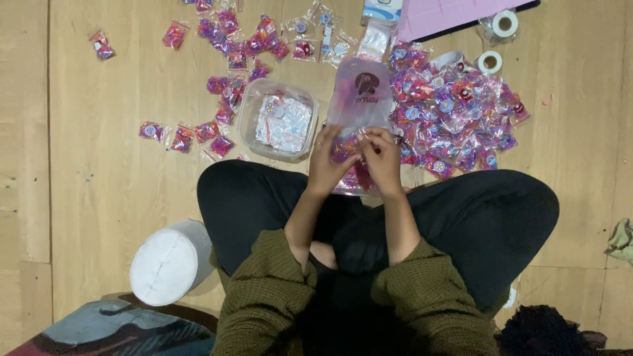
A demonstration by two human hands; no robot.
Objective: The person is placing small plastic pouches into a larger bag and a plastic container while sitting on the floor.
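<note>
I sit cross-legged on a wooden floor in black trousers and olive knitted sleeves. Both hands meet in front of my knees on a frosted pale-purple pouch [361, 92] with a dark round emblem. My left hand [328, 158] grips its lower left edge. My right hand [382, 155] pinches its lower right edge, fingers curled. Small red and pink packets show through the pouch's bottom between my hands. The pouch stands upright, tilted away from me.
A clear plastic tub [278, 120] with small packets stands left of the pouch. Several shiny pink packets [455, 112] are heaped to the right and scattered at the back left [224, 39]. Tape rolls [490, 62], a pink board [442, 16], a white roll [168, 264].
</note>
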